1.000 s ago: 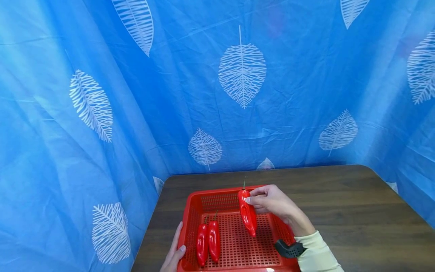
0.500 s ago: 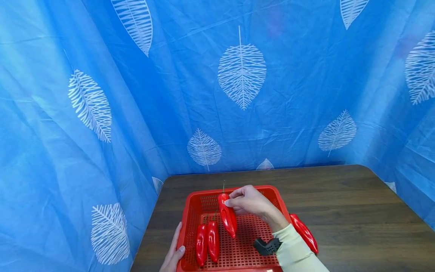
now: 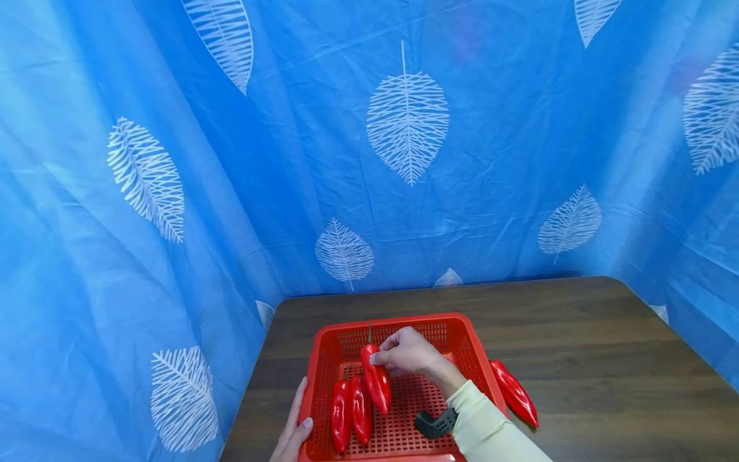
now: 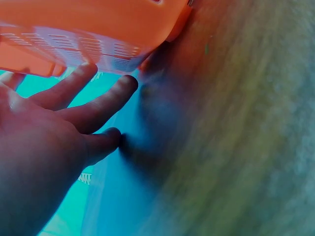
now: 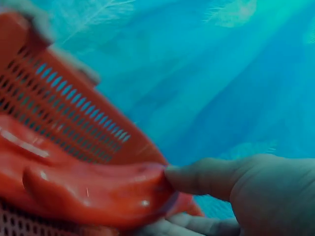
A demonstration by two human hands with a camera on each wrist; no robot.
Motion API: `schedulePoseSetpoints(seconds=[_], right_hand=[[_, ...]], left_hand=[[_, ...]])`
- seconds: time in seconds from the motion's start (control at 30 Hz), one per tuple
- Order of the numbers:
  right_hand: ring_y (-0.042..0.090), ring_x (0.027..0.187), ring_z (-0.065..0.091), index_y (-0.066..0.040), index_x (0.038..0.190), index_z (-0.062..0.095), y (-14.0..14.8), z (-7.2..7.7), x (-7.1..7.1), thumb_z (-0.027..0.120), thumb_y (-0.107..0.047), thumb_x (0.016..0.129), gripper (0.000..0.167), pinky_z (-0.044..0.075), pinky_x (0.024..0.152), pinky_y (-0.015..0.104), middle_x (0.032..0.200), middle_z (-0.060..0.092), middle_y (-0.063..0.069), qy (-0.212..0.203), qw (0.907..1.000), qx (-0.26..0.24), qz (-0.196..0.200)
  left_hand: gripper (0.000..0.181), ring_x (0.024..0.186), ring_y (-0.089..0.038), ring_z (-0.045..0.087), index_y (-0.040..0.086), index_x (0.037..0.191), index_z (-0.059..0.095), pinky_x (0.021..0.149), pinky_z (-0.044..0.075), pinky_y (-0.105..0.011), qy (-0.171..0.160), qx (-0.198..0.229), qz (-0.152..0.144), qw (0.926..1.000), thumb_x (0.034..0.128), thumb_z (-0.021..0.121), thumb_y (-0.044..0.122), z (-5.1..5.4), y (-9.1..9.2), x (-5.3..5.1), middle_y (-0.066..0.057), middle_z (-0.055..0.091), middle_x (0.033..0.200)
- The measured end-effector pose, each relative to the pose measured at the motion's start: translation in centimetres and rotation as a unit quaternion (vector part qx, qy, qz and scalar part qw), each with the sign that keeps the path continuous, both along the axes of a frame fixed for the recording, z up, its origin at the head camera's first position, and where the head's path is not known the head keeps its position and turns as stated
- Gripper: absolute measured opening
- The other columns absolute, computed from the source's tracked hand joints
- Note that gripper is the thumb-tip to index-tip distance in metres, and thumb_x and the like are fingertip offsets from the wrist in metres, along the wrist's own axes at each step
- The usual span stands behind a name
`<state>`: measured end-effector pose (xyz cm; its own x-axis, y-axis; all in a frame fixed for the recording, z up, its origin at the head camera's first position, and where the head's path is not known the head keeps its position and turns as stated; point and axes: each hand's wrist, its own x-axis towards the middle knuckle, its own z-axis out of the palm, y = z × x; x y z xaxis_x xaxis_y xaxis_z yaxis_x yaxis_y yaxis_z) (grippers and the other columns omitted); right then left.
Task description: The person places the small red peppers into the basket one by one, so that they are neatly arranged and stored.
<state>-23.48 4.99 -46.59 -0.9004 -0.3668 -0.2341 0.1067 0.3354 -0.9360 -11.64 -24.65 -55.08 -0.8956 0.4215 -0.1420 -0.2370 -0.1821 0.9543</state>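
Your right hand (image 3: 408,354) pinches a glossy chili pepper (image 3: 378,385) near its stem end, inside the red basket (image 3: 475,362); your left hand (image 3: 292,428), fingers extended, touches the basket's side. Likely light, firm, slick: hold the broad end.

I see the person's left hand (image 3: 291,423) resting at the red basket's (image 3: 392,321) left side, fingers extended, while the right hand (image 3: 407,353) pinches above it, sleeved forearm (image 3: 491,427) crossing its near right corner.
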Motion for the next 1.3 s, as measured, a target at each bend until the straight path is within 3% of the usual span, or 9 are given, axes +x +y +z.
schedulePoseSetpoints(seconds=[0.17,0.33,0.5,0.63,0.8,0.9,1.03,1.2,1.3], right_hand=[[0.019,0.074,0.076,-0.002,0.093,0.08,-0.8,-0.8,0.5,0.086,-0.017,0.094,0.016,0.068,0.074,0.043,0.084,0.076,0.008,0.023,0.9977,0.062,-0.016],[0.022,0.062,0.072,-0.007,0.072,0.073,-1.6,-1.7,0.7,0.089,-0.019,0.092,0.028,0.065,0.064,0.036,0.064,0.067,0.005,0.045,0.9932,0.106,-0.019],[0.019,0.052,0.066,-0.015,0.058,0.058,-2.1,-2.4,0.9,0.09,-0.023,0.091,0.046,0.05,0.049,0.026,0.052,0.056,-0.001,0.062,0.9836,0.168,-0.02],[0.012,0.046,0.055,-0.02,0.052,0.048,-2.3,-2.8,1.2,0.09,-0.023,0.091,0.057,0.037,0.045,0.022,0.045,0.045,-0.007,0.07,0.9768,0.202,-0.014],[0.015,0.051,0.066,-0.017,0.056,0.058,-2.6,-3.2,1.6,0.088,-0.018,0.092,0.048,0.055,0.05,0.028,0.052,0.055,-0.004,0.049,0.982,0.182,-0.006],[0.02,0.058,0.073,-0.011,0.064,0.069,-2.7,-3.2,1.6,0.089,-0.017,0.092,0.034,0.064,0.059,0.035,0.063,0.067,0.003,0.035,0.9839,0.175,-0.008],[0.019,0.059,0.074,-0.009,0.067,0.072,-2.8,-3.1,1.5,0.089,-0.018,0.091,0.031,0.065,0.06,0.036,0.066,0.071,0.007,0.031,0.9809,0.192,-0.011],[0.019,0.056,0.072,-0.009,0.064,0.071,-2.7,-3.3,1.4,0.087,-0.018,0.093,0.034,0.064,0.057,0.033,0.062,0.071,0.008,0.037,0.9776,0.207,-0.006],[0.02,0.057,0.073,-0.008,0.066,0.072,-2.7,-3.3,1.3,0.086,-0.016,0.095,0.033,0.064,0.056,0.034,0.064,0.071,0.009,0.032,0.9793,0.2,-0.001]], left_hand=[[0.086,0.151,-0.02,0.039,0.025,0.166,-0.034,0.114,0.048,-0.036,0.01,0.003,0.001,0.9999,0.1188,0.036,0.034,-0.2,-0.2,-0.1,-0.038,-0.02,0.173],[0.087,0.153,-0.023,0.038,0.024,0.166,-0.034,0.114,0.047,-0.037,0.011,-0.001,0.007,0.9999,0.1185,0.038,0.036,-0.1,-0.4,-0.1,-0.037,-0.022,0.174],[0.087,0.157,-0.033,0.033,0.025,0.167,-0.032,0.115,0.048,-0.042,0.004,-0.011,0.01,0.9999,0.118,0.039,0.036,-0.2,-0.6,-0.1,-0.037,-0.02,0.174],[0.086,0.155,-0.028,0.036,0.025,0.167,-0.033,0.115,0.048,-0.042,0.007,-0.004,0.004,1.0,0.1184,0.037,0.035,-0.3,-0.8,-0.1,-0.037,-0.021,0.174],[0.085,0.151,-0.02,0.04,0.026,0.165,-0.036,0.115,0.048,-0.039,0.015,0.008,-0.006,0.9998,0.1192,0.035,0.035,-0.3,-0.9,-0.2,-0.037,-0.024,0.173],[0.085,0.153,-0.024,0.039,0.026,0.166,-0.035,0.115,0.048,-0.041,0.015,0.006,-0.006,0.9999,0.1192,0.036,0.035,-0.3,-0.9,-0.2,-0.037,-0.023,0.173],[0.086,0.153,-0.026,0.038,0.025,0.166,-0.035,0.115,0.048,-0.041,0.013,0.004,-0.005,0.9999,0.1191,0.036,0.035,-0.2,-0.9,-0.3,-0.037,-0.022,0.174],[0.085,0.146,-0.012,0.045,0.026,0.165,-0.036,0.115,0.049,-0.037,0.023,0.013,-0.013,0.9996,0.1192,0.035,0.036,-0.2,-1.1,-0.4,-0.038,-0.023,0.172],[0.086,0.145,-0.011,0.046,0.026,0.165,-0.036,0.115,0.049,-0.037,0.021,0.014,-0.017,0.9995,0.1192,0.035,0.036,-0.2,-1.2,-0.4,-0.039,-0.023,0.171]])
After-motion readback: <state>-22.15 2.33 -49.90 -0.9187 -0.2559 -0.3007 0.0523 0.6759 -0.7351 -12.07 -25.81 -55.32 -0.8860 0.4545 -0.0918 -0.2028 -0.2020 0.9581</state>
